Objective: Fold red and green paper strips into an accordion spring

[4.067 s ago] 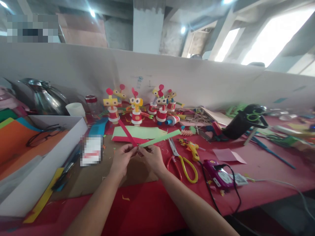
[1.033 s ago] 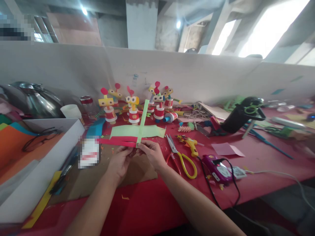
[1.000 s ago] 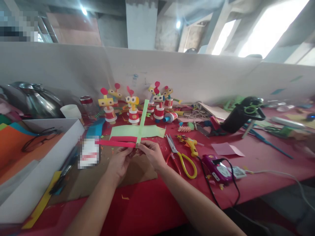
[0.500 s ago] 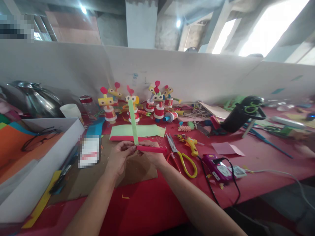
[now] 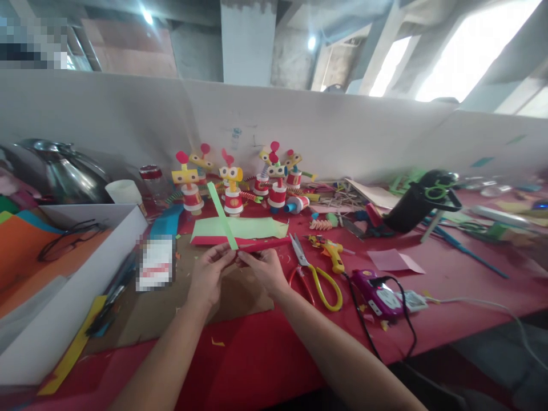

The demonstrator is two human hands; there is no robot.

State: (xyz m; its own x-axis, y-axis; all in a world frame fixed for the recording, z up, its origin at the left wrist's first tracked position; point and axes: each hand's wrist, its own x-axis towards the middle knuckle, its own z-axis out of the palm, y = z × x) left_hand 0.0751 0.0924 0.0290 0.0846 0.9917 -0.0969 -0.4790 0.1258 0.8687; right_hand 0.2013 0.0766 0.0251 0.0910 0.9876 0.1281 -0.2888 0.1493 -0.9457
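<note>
Green strip [image 5: 221,216], head view: it has tilted from upright to left-leaning. Your left hand [image 5: 209,271] pinches its lower end; your right hand [image 5: 266,271] pinches the adjoining red strip [image 5: 268,245], which points right. Folding appears unfinished.

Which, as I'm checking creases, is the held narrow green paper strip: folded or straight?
Straight where visible: the narrow green paper strip slants unbent from the fingers; hidden end, cannot tell.

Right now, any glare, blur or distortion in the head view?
Head view: bright opening at upper right blown out; head view: steel jug near left edge looks stretched; head view: green strip readable, detail between left hand and right hand soft.
</note>
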